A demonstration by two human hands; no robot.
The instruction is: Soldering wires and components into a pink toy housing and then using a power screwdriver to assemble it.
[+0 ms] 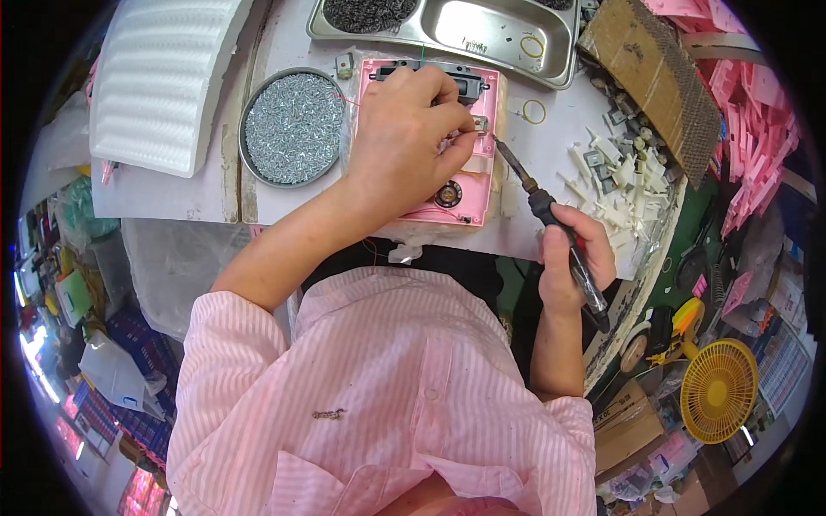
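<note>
A pink plastic housing [471,206] lies on the table in front of me, with a long black part [469,86] across its far end and a small round black part [448,194] near its close edge. My left hand [400,129] rests over the housing, fingers bent and pinched together by a small metal component [481,125] at its right side. What those fingertips hold is hidden. A thin red wire [346,100] shows left of that hand. My right hand [572,258] is closed round the dark handle of a soldering iron [542,205], whose tip points at the metal component.
Left of the housing stands a round dish [244,142] full of small screws. A metal tray [490,26] is at the back. White plastic parts [624,172] and a cardboard piece [650,77] lie to the right, beyond them pink parts [757,112]. White foam [163,77] sits far left.
</note>
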